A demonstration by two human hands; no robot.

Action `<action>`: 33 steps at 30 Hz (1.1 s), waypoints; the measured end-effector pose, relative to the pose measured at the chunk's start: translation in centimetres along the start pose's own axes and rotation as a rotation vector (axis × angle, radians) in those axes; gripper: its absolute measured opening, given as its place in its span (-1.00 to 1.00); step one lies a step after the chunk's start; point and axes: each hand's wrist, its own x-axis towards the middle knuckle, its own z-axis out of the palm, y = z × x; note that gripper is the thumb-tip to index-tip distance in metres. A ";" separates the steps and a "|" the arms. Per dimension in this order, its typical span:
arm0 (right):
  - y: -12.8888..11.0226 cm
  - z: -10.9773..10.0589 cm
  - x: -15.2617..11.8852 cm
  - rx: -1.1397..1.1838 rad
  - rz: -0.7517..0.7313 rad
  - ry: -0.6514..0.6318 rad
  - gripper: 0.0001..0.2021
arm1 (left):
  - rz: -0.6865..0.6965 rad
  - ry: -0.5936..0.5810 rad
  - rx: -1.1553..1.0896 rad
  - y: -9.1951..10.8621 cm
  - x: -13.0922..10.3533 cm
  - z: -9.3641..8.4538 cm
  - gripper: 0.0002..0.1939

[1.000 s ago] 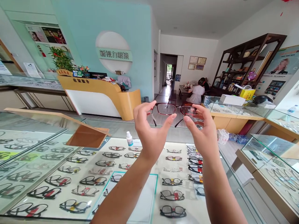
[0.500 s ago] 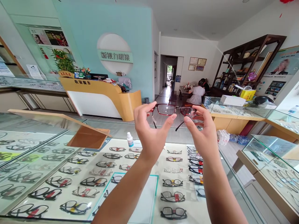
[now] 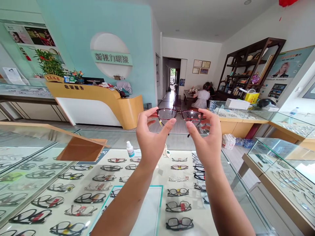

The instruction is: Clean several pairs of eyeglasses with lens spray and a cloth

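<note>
A pair of dark red-framed glasses (image 3: 179, 113) is held up in front of me above the glass counter, its lenses facing me. My left hand (image 3: 152, 137) pinches the left end of the frame between thumb and fingers. At the right end, my right hand (image 3: 205, 139) grips the frame the same way. The temples hang behind the lenses, partly hidden by my thumbs. Below, rows of glasses (image 3: 178, 206) lie in the display case beside a white sheet with a teal border (image 3: 149, 209).
A small white bottle (image 3: 130, 149) and a tilted wooden stand (image 3: 78, 149) are on the left of the counter top. Another glass case (image 3: 283, 170) stands at the right. Farther back are a yellow reception desk (image 3: 130, 109) and people seated at a table.
The glasses have turned and levelled, so both lenses now face me more squarely. Both hands keep their hold. The view has shifted slightly to the right.
</note>
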 end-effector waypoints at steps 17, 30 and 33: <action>0.1 0.0 0.2 0.095 0.082 -0.049 -0.55 | 0.041 0.030 -0.003 0.5 -0.1 -0.2 -0.39; 0.5 0.2 0.3 0.141 0.110 -0.080 -0.56 | 0.112 0.069 0.022 0.4 -0.2 -0.2 -0.41; 0.6 0.3 0.4 0.140 0.110 -0.082 -0.56 | 0.119 0.074 0.031 0.4 -0.2 -0.2 -0.41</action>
